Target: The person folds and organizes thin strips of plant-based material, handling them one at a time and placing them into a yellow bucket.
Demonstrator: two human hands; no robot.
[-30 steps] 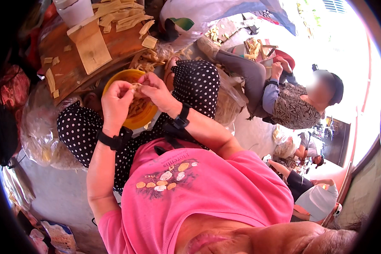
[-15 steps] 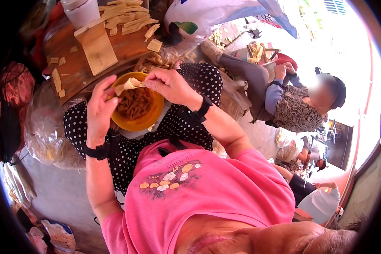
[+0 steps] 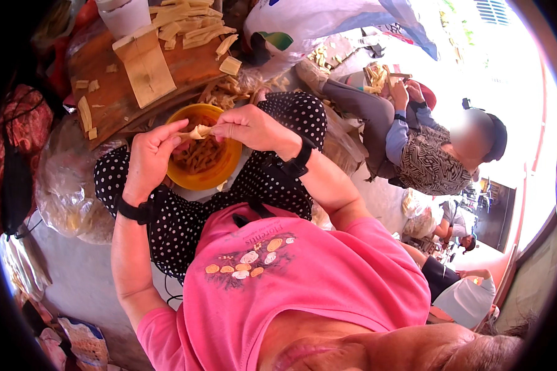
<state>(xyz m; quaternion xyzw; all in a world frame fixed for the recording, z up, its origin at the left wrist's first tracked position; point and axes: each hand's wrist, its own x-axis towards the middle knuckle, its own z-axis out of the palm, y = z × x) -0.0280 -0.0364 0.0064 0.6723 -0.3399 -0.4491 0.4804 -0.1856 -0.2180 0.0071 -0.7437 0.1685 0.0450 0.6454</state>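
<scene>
Pale strip [image 3: 199, 132] is held taut-looking over the yellow bowl [image 3: 230, 162], above its near-middle contents. Left end is pinched between thumb and fingers of the left hand [image 3: 151, 151]; right end is clamped in the fingertips of the right hand [image 3: 254, 128]. Strip is twisted or folded at the middle; exact shape can't be told. Bowl is seated between the knees in dotted trousers [image 3: 291, 123], part-filled with brown pieces [image 3: 195, 157]. Far left of bowl: wooden board [image 3: 108, 86], with a folded tan sheet [image 3: 147, 73] laid on it, pale strips [image 3: 198, 34] piled at its far right, white cup [image 3: 125, 18] at its far side. Clear plastic bag [image 3: 74, 185] is placed left of the knees. To the right, a co-worker [image 3: 430, 148] is seated, hands near a red bowl [image 3: 428, 94].
</scene>
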